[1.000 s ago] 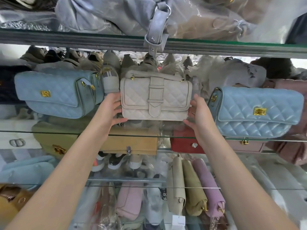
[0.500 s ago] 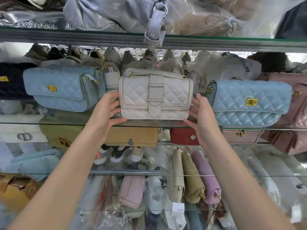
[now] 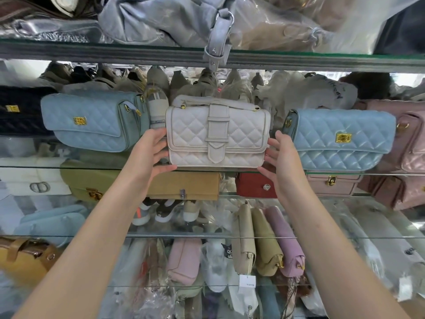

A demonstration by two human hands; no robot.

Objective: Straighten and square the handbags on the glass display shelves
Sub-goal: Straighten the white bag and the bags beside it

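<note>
A white quilted handbag (image 3: 239, 134) with a front buckle strap stands upright and level in the middle of the glass shelf (image 3: 46, 167), its flap facing me. My left hand (image 3: 149, 153) presses its left side, thumb under the lower corner. My right hand (image 3: 282, 157) holds the right side the same way. A light blue quilted bag (image 3: 92, 125) sits to the left, turned slightly and tilted. Another light blue quilted bag (image 3: 345, 139) sits to the right, also a little tilted. A pink bag (image 3: 411, 139) is at the far right.
A black quilted bag (image 3: 20, 111) sits at the far left. A grey strap (image 3: 217, 42) hangs over the upper shelf edge (image 3: 115, 54) just above the white bag. Shoes and wrapped items crowd the back. Tan (image 3: 184, 185) and red (image 3: 255, 185) bags fill the shelf below.
The white handbag has settled lower, its base now close to the shelf's front edge. Both hands stay on its sides. The view has shifted slightly.
</note>
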